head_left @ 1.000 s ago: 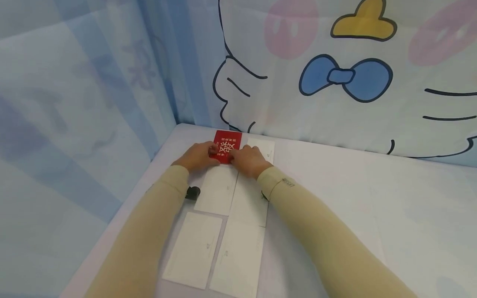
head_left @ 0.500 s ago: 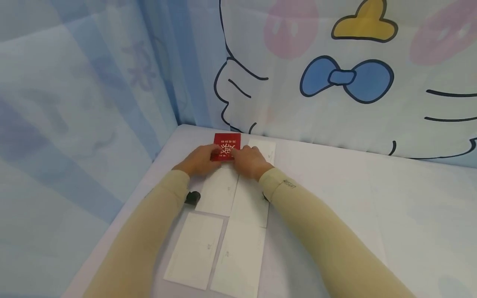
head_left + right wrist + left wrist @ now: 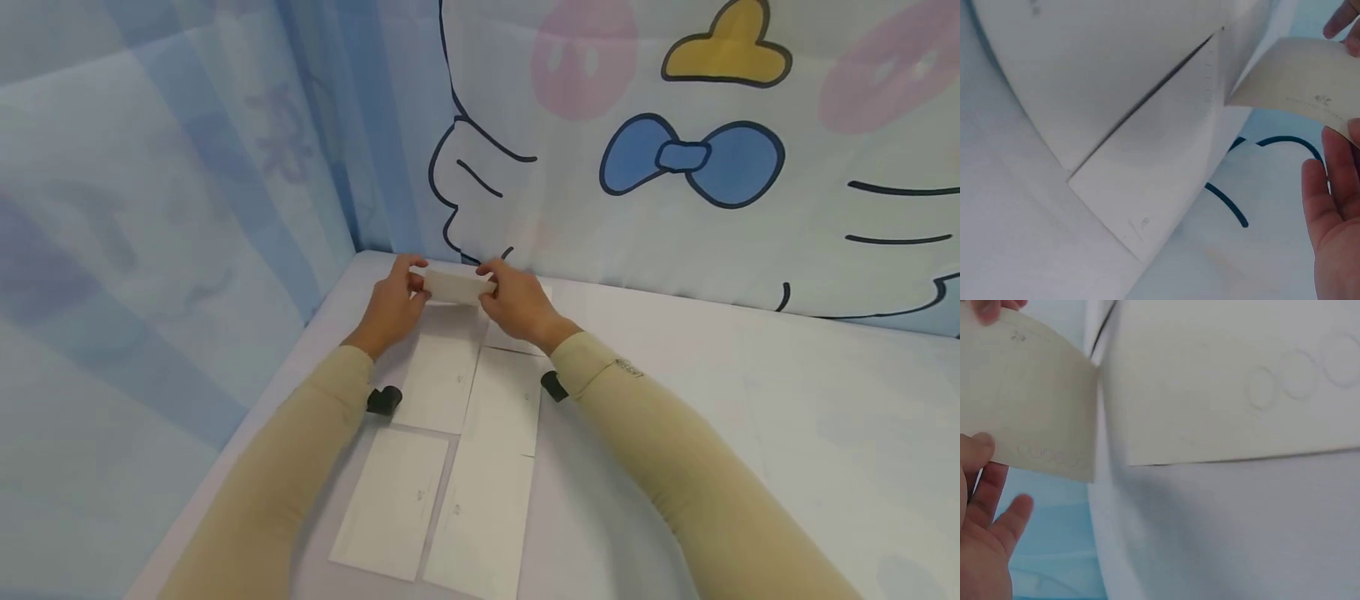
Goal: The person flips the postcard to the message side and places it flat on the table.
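Close to the table's far left corner, both hands hold a postcard by its two ends. Its cream back, with a small printed mark and a row of circles, faces me; the card bends in a curve. The left hand pinches the left end between thumb and fingers. At the other end the right hand grips it the same way. Below the hands lies a white-backed postcard, and another postcard is partly hidden under the right hand.
More postcards lie white side up in two columns toward the near edge, among them one at the lower left and one at the lower right. A blue patterned curtain and a cartoon cloth hang along the table's left and far sides.
The postcard's red face with a Chinese character showed before; now it is tipped up and its cream back shows. Both hands have risen, and the right hand has shifted right.
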`<state>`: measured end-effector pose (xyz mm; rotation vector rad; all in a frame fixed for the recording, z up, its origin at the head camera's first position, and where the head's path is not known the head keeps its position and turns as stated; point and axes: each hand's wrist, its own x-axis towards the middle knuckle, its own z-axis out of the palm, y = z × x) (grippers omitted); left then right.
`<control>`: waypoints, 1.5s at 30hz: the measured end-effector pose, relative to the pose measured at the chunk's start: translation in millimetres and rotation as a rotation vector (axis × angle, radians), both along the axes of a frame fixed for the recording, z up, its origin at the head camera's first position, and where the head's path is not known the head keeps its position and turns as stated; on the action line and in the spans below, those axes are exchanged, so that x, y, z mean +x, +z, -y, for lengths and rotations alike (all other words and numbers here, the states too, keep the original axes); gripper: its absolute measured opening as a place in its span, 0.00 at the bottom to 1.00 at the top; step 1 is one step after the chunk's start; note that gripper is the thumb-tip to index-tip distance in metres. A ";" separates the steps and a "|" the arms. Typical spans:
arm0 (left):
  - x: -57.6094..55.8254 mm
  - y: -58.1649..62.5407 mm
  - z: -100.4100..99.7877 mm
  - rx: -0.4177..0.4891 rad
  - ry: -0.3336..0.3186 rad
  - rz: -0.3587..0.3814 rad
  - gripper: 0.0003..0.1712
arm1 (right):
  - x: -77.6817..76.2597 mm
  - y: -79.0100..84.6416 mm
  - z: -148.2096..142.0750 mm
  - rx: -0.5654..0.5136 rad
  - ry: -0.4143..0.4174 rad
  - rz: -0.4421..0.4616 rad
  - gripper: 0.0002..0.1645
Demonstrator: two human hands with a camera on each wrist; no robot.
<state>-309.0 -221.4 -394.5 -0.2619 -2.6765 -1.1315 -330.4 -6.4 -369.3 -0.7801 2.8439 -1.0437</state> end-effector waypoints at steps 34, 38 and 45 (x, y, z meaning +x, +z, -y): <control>-11.8 -10.8 -20.1 -0.163 0.039 0.092 0.27 | -6.5 -25.5 6.9 0.120 -0.099 -0.021 0.37; -16.3 -16.1 -20.8 -0.192 0.058 0.160 0.28 | -11.6 -29.5 10.9 0.150 -0.092 0.055 0.40; -19.0 -21.7 -18.8 -0.243 0.046 0.311 0.32 | -15.7 -32.8 18.4 0.281 -0.065 0.151 0.46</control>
